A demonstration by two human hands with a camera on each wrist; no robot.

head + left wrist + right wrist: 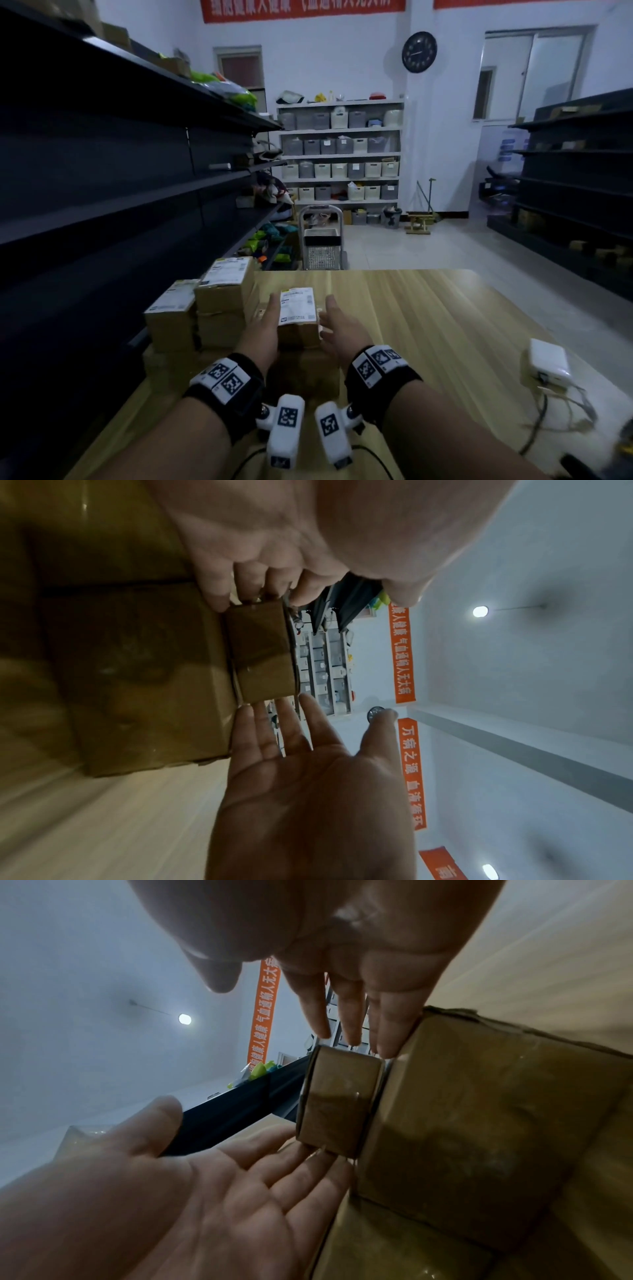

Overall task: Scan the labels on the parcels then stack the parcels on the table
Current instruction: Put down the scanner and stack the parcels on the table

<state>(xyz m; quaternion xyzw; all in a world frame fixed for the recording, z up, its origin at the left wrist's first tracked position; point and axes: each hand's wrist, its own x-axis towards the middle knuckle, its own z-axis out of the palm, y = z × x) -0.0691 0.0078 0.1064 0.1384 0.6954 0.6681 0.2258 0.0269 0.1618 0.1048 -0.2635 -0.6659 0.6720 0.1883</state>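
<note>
Stacks at 10 o'clock: brown cardboard parcels with white printed labels (224, 274), piled at the left edge of the pale wood-grain tabletop (428, 318); label print too small to read.
Target parcel: small brown cardboard box with a white shipping label on top (297, 317), sitting on a lower carton, dead ahead at 12 o'clock; long axis runs away from the person.
Left hand (262, 329): fingers straight, against the box's left side; the left wrist view shows fingertips at its edge.
Right hand (337, 329): fingers straight, just beside the right side; contact uncertain.
Nearer hand: about equal, one flanking each side.
Label text: barcode and lines visible, illegible.
Other writing: red wall banner (301, 8), white Chinese characters, cut off.
</note>
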